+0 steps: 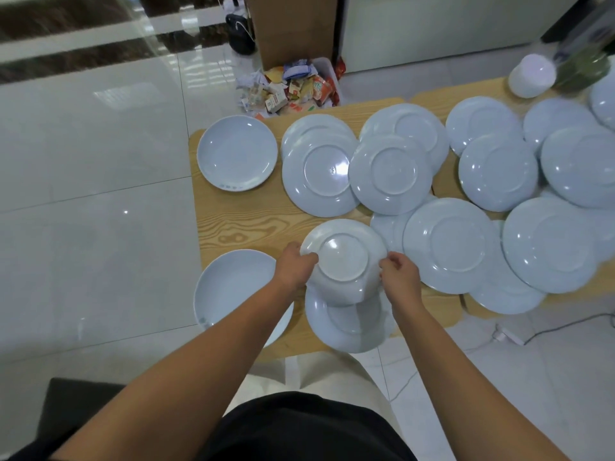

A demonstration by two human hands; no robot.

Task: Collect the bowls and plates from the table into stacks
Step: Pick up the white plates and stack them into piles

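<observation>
Grips an upturned plate (344,257) by opposite rims, left hand (294,266) and right hand (399,277) both curled on it, over a second plate (349,331) at the table's (246,224) near edge, seemingly to stack it; beyond, more plates (389,174) overlapping toward the far edge.

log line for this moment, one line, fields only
step: stacking | left hand: grips tilted plate rim | right hand: grips opposite rim | underneath: lower plate, inverted | table: loose plates spread out
</observation>
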